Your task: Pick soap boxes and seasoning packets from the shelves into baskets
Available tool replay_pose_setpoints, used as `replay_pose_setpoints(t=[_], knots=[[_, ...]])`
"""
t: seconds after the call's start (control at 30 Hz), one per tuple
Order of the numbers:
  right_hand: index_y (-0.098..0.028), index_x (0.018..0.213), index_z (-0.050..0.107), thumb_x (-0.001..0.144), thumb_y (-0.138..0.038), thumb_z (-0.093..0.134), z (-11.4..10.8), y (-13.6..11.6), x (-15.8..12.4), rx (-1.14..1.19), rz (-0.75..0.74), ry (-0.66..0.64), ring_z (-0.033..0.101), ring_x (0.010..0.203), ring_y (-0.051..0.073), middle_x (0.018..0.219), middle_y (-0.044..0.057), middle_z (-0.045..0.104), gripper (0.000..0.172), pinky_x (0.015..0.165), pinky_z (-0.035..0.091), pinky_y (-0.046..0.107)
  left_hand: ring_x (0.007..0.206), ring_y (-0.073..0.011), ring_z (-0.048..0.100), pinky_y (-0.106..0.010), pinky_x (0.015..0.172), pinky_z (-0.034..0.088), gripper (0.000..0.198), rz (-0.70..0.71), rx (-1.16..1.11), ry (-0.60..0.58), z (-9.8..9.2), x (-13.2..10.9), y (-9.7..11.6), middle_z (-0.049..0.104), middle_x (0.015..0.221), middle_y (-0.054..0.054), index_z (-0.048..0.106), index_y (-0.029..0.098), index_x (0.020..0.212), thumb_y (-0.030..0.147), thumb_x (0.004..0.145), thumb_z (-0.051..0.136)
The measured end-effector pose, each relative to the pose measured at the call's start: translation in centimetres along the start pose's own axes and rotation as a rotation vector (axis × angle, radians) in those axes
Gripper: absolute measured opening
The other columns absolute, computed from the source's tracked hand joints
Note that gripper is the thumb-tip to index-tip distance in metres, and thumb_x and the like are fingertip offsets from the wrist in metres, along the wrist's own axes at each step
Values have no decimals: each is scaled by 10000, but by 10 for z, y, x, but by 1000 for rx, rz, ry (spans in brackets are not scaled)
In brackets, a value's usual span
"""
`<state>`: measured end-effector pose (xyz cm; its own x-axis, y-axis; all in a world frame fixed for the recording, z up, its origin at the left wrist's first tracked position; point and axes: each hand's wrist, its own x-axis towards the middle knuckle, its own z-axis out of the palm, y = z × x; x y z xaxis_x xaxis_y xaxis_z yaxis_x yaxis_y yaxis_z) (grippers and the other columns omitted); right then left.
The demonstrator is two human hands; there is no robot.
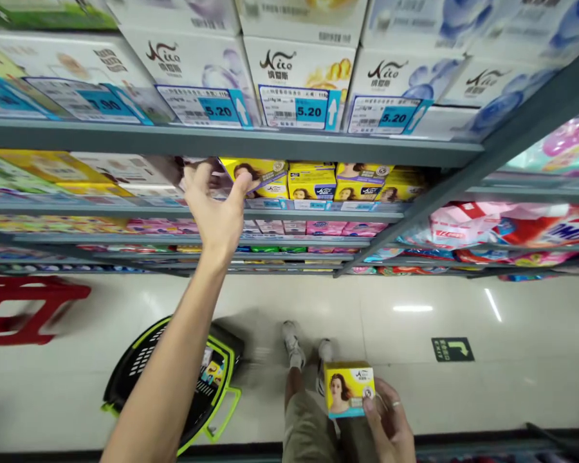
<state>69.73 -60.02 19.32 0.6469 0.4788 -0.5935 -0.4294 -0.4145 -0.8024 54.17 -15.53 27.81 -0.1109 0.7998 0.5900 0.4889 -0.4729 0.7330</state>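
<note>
My left hand [217,209] reaches up to a shelf, thumb and fingers closed around a tilted yellow-and-purple soap box [265,168]. Part of that box is hidden behind the hand. Beside it on the same shelf stand more yellow soap boxes [312,183] with a person's picture on the front. Lower down, in front of my legs, my right hand [390,418] holds a yellow soap box [350,386] with a blue lower edge, its printed front facing up. The thumb presses on its right corner.
White soap boxes [296,64] with price tags fill the shelf above. A black basket with a green rim [229,350] stands on the floor [390,347] to the left, with small packages inside. A red plastic item [24,302] is farther left. Detergent bags [554,225] sit right.
</note>
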Motion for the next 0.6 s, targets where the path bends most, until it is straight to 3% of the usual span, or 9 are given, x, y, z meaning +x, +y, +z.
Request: replay_pose_setpoints(t=[0.17, 0.27, 0.33, 0.43, 0.53, 0.6], knots=[[-267, 1238, 663, 823, -582, 876, -14, 29, 2, 34, 30, 11, 818, 1017, 300, 1120, 76, 825, 563, 834, 700, 365, 1130, -200, 678, -402, 1007, 668, 387, -54, -185, 99, -18, -34, 23, 571, 1297, -62, 738, 240, 1198, 531, 946, 774], [-240, 1361, 613, 873, -570, 846, -20, 45, 7, 13, -9, -28, 800, 1103, 269, 1293, 104, 782, 633, 891, 679, 318, 1044, -181, 695, -387, 993, 673, 368, -249, -219, 116, -40, -74, 31, 640, 1177, -51, 727, 215, 1068, 551, 928, 783], [-219, 1504, 540, 903, -597, 812, -24, 53, 13, -18, -25, -97, 784, 1151, 268, 1364, 127, 748, 761, 960, 660, 328, 988, -152, 705, -327, 1018, 637, 390, -463, -328, 136, -55, -115, 32, 698, 1052, -34, 715, 199, 1025, 576, 938, 766], [-241, 1605, 460, 917, -669, 761, -31, 64, 24, -53, 28, -184, 734, 1278, 308, 1434, 132, 712, 864, 1114, 602, 403, 1001, -131, 718, -230, 986, 606, 419, -893, -590, 204, -73, -198, 34, 752, 1031, -25, 734, 196, 1039, 589, 910, 799], [-301, 1578, 495, 906, -711, 743, -38, 72, 34, -61, 117, -186, 637, 1427, 347, 1542, 100, 644, 826, 1257, 491, 468, 970, -145, 739, -197, 903, 621, 518, -1295, -650, 236, -85, -287, 47, 793, 1032, -28, 778, 199, 1017, 581, 720, 962], [-300, 1596, 487, 896, -711, 751, -42, 72, 40, -73, 157, -188, 583, 1484, 355, 1573, 102, 619, 853, 1304, 429, 484, 927, -148, 754, -171, 863, 620, 555, -1457, -609, 293, -90, -333, 60, 807, 969, -30, 796, 186, 935, 579, 613, 1019]])
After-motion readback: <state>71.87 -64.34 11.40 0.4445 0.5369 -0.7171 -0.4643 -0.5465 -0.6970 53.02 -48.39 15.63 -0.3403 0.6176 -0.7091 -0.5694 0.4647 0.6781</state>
